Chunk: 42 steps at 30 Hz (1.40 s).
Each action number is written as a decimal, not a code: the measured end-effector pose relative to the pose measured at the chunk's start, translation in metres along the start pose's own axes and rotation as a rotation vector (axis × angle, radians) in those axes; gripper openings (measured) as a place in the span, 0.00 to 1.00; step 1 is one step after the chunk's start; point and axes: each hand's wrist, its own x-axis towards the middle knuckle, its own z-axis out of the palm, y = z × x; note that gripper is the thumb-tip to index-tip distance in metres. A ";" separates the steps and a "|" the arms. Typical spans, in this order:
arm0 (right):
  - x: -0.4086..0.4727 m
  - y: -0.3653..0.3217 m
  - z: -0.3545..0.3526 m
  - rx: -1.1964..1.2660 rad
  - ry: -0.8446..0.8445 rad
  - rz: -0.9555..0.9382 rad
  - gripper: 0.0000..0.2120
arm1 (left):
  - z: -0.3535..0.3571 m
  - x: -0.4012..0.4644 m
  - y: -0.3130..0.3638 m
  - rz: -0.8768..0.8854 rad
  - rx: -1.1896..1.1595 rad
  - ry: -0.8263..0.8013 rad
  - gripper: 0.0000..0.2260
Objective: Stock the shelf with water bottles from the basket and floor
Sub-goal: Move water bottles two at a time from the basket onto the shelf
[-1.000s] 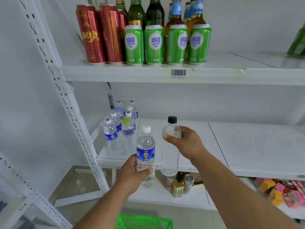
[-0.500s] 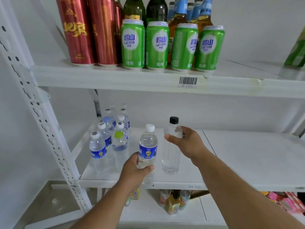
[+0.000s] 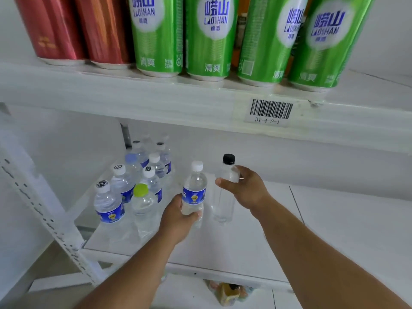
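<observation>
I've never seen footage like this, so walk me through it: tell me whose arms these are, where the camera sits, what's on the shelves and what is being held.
There is no machine here. A person wears a wide-angle camera on their head, so the one picture looks forward and down along their own two bare arms.

The left hand grips a water bottle with a white cap and blue label low on its body. The right hand grips a clear, label-free bottle with a black cap near its shoulder. Both bottles are upright over the white middle shelf; whether they already touch it is hard to tell.

To the left on that shelf stands a cluster of water bottles, one with a green cap. The shelf above carries red cans and green cans, with a barcode sticker on its front edge.
</observation>
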 end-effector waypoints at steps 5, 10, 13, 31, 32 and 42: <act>0.047 0.013 0.003 -0.038 -0.025 0.020 0.43 | 0.022 0.045 -0.005 -0.029 -0.006 0.088 0.19; 0.089 0.022 0.011 -0.143 -0.025 0.009 0.44 | 0.041 0.091 -0.006 -0.013 -0.018 0.174 0.18; 0.111 0.026 0.017 -0.128 -0.024 0.026 0.42 | 0.046 0.120 -0.007 0.006 -0.019 0.215 0.18; 0.170 0.044 0.042 -0.186 -0.027 0.050 0.41 | 0.052 0.199 -0.028 0.071 0.052 0.212 0.21; 0.171 0.044 0.042 -0.176 -0.022 0.057 0.41 | 0.052 0.199 -0.028 0.068 0.057 0.203 0.22; 0.157 0.047 0.042 -0.202 -0.058 0.165 0.41 | 0.054 0.172 -0.016 -0.049 0.052 0.134 0.34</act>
